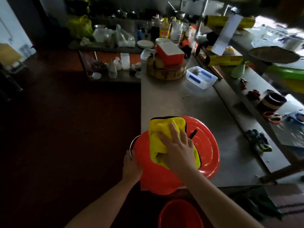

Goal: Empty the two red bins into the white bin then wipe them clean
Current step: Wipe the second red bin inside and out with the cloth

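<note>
at the left, my left hand (131, 163) has its fingers curled round the thin wire handle (133, 142) at the rim of a round red plastic bin (207, 145), bracing it. the bin lies tipped over on the near edge of the grey steel tabletop (181, 99), partly overhanging, with its ringed base toward the right. a yellow microfibre cloth with black edging (158, 134) lies on its outer wall. my right hand (177, 145) presses the cloth down, fingers straight and spread, gripping nothing. lower down, a second red plastic bin (177, 214) stands upright off the tabletop, its inside too dark to judge. i see no white bin. i judge this bin emptied and its wiping under way, with the second bin's wipe likely left.
</note>
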